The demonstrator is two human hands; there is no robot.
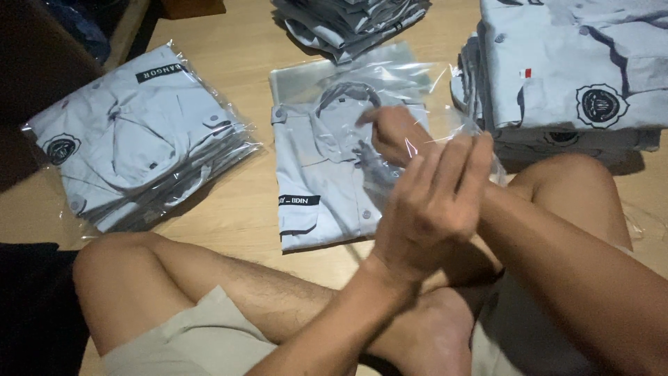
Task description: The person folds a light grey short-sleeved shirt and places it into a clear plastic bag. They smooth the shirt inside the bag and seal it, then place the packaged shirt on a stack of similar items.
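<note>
Folded shirt (327,188) lies centre on the floor (236,63), just in front of the crossed legs, w/ a clear plastic bag (390,76) over its top end. Hands overlap above the shirt's right side: left hand (435,209) nearer the camera, right hand (396,132) behind it, both on the bag. Left of shirt: pile of bagged shirts (139,132). Right: taller stack of unbagged shirts (570,69). Behind, at far edge: another pile (348,21).
</note>
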